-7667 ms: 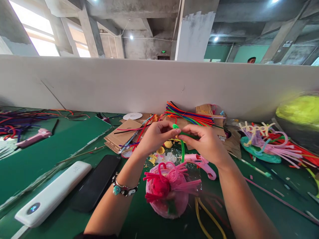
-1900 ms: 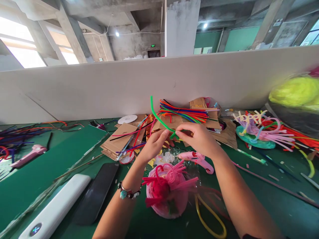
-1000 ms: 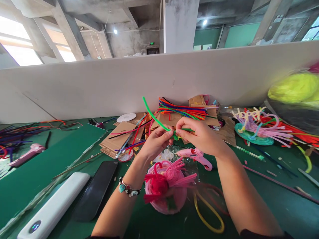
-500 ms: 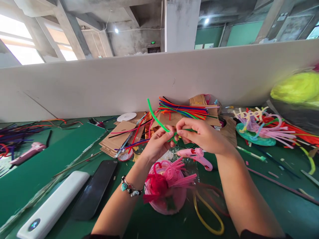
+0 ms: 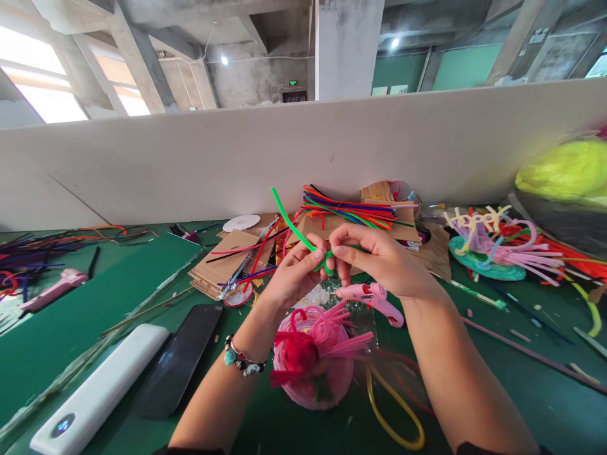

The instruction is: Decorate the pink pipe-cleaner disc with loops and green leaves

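A bright green pipe cleaner (image 5: 293,226) is held between both hands above the middle of the table, one long end sticking up to the left and the lower part looped. My left hand (image 5: 298,268), with a beaded bracelet on its wrist, pinches the looped part. Thumb and forefinger of my right hand (image 5: 374,256) grip the same pipe cleaner just beside it; part of the loop is hidden by the fingers. Below them sits a round pink piece (image 5: 313,360) made of pipe cleaners, with a red ball shape on it. A pink glue gun (image 5: 372,300) lies under my right hand.
A bundle of coloured pipe cleaners (image 5: 348,207) rests on cardboard at the back. A black phone (image 5: 183,360) and a white power bank (image 5: 102,388) lie left. A teal-based pipe-cleaner piece (image 5: 488,262) stands right. A white partition (image 5: 237,161) runs behind the table.
Both hands have shifted slightly left with the green pipe cleaner, its free end tilting further left. The right fingers have moved closer over the loop.
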The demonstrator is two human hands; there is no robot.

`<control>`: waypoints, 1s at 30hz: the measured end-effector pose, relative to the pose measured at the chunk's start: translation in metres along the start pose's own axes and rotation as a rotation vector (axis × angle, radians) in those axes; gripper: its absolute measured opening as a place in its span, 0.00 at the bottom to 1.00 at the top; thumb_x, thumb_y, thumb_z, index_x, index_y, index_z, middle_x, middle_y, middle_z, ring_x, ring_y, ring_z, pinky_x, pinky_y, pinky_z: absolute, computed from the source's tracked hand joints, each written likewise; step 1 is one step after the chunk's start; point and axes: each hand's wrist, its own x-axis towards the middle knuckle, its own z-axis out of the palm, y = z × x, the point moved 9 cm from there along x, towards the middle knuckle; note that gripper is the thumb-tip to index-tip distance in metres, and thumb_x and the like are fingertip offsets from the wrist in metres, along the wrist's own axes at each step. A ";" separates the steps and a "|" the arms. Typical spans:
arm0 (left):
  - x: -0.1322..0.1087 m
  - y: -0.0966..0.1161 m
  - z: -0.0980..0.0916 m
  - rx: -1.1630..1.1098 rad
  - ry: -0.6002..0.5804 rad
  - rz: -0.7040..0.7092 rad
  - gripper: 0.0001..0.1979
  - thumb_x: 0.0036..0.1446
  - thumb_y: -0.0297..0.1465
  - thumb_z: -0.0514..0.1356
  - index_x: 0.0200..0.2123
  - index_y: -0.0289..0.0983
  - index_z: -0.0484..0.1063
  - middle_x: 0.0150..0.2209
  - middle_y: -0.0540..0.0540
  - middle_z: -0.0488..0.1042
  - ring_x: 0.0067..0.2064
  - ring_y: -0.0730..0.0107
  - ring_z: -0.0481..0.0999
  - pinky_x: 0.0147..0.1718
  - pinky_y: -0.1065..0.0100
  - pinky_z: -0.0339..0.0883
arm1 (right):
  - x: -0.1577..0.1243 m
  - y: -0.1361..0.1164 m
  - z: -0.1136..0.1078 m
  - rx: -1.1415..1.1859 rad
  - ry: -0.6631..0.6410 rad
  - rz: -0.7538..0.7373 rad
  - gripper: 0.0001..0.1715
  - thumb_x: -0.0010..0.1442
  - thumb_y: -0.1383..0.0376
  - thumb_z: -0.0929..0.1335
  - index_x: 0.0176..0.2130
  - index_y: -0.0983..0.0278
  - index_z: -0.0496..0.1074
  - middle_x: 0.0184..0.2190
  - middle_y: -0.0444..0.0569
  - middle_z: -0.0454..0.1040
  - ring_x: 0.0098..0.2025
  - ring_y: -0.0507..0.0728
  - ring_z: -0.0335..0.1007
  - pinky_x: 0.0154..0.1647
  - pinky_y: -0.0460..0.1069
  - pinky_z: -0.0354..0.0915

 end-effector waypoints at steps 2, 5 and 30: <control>-0.001 0.003 0.002 -0.008 -0.029 0.009 0.18 0.40 0.38 0.66 0.24 0.37 0.60 0.18 0.56 0.64 0.20 0.82 0.62 0.21 0.76 0.57 | 0.000 -0.001 0.002 0.038 0.001 -0.007 0.06 0.59 0.64 0.62 0.30 0.64 0.62 0.20 0.39 0.67 0.21 0.46 0.64 0.25 0.43 0.62; -0.003 0.008 0.002 0.010 -0.042 -0.010 0.17 0.41 0.38 0.66 0.24 0.36 0.60 0.18 0.56 0.64 0.20 0.82 0.62 0.21 0.76 0.57 | 0.000 -0.003 0.003 0.050 0.011 -0.039 0.07 0.58 0.63 0.62 0.30 0.63 0.61 0.21 0.40 0.68 0.21 0.46 0.64 0.26 0.44 0.62; -0.002 0.017 -0.004 0.053 0.067 -0.045 0.17 0.46 0.42 0.61 0.31 0.32 0.69 0.22 0.51 0.68 0.20 0.83 0.63 0.21 0.77 0.57 | -0.013 -0.041 0.000 -0.985 0.373 -0.222 0.06 0.59 0.67 0.61 0.34 0.64 0.66 0.25 0.45 0.72 0.21 0.49 0.61 0.21 0.45 0.51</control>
